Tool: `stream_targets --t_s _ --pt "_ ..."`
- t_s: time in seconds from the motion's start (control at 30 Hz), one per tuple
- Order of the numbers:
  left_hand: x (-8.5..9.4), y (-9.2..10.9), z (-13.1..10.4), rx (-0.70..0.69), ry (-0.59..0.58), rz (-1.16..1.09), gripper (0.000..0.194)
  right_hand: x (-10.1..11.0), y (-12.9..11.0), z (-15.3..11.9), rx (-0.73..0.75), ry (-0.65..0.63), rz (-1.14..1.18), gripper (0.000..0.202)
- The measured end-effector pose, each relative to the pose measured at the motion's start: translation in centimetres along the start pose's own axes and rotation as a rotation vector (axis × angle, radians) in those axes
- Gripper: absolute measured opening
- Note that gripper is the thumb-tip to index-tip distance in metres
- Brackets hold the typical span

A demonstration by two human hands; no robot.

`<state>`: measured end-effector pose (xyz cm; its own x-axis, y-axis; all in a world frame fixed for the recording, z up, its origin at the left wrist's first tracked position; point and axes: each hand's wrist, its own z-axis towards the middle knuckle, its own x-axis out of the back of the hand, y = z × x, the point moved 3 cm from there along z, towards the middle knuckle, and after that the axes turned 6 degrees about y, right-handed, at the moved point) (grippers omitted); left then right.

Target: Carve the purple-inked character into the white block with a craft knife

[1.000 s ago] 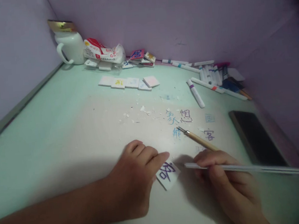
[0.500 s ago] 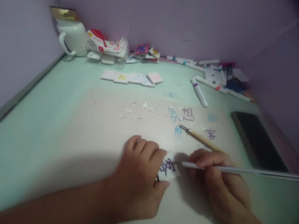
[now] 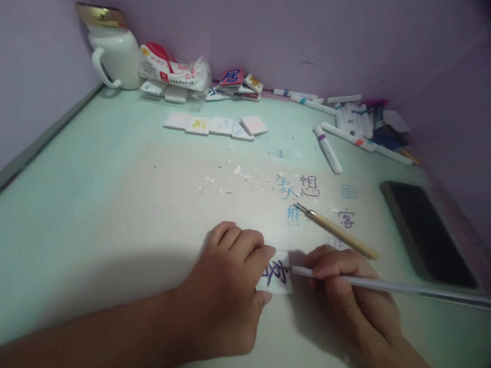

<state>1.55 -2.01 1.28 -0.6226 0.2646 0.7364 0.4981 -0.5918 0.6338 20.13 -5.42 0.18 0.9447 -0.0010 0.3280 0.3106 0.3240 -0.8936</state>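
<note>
My left hand (image 3: 231, 286) grips a small white square tile (image 3: 284, 285) between thumb and fingers, pressed to the tabletop. A purple Chinese character is drawn on the tile, partly hidden by my fingers. In my right hand (image 3: 354, 294) is a slim, pale, pen-shaped carving tool (image 3: 387, 285), held like a pencil. Its thin tip meets or nearly meets the tile's right edge; exact contact is too small to tell. Just beyond my right hand, a wooden-handled gouge (image 3: 341, 234) with a forked metal end lies on the table.
White shavings (image 3: 238, 170) lie scattered mid-table, near handwritten characters (image 3: 309, 186). Farther back are a row of white tiles (image 3: 220, 126), a plastic packet (image 3: 174, 71) and a white mug (image 3: 116, 55). Several markers (image 3: 329, 150) lie back right; a dark phone (image 3: 428, 233) rests at right.
The tile has turned slightly and sits squarer to me. My right hand and the carving tool have shifted a little left, uncovering more of the gouge's handle. The view has shifted slightly.
</note>
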Motion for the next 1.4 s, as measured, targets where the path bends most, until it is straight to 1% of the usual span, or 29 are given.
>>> stream_targets --t_s 0.13,0.23,0.4,0.6,0.83,0.97,1.2,1.4 --pt "0.0 0.0 0.0 0.000 0.003 -0.001 0.032 -0.1 -0.2 -0.1 -0.007 -0.025 -0.061 0.013" --pt "0.1 0.0 -0.1 0.003 0.003 -0.006 0.031 -0.2 -0.4 -0.1 0.022 -0.036 -0.101 0.013" --pt "0.0 -0.1 -0.1 -0.004 -0.001 -0.008 0.031 -0.4 -0.3 0.0 0.026 -0.037 -0.102 0.012" --pt "0.0 0.0 -0.2 -0.002 -0.005 -0.003 0.030 -0.3 -0.2 -0.1 0.036 -0.003 -0.083 0.013" --pt "0.0 -0.1 -0.1 -0.007 0.002 -0.002 0.031 -0.4 -0.6 0.2 0.047 -0.042 -0.103 0.013" --pt "0.0 -0.1 -0.1 -0.009 -0.005 0.000 0.031 -0.5 -0.7 0.0 0.058 -0.052 -0.180 0.016" --pt "-0.1 -0.1 0.0 -0.016 -0.012 0.021 0.030 -0.7 -0.9 0.2 0.075 0.008 -0.235 0.013" --pt "-0.1 -0.1 0.0 0.006 -0.019 0.050 0.030 -0.7 -1.1 0.4 0.017 0.035 -0.223 0.014"
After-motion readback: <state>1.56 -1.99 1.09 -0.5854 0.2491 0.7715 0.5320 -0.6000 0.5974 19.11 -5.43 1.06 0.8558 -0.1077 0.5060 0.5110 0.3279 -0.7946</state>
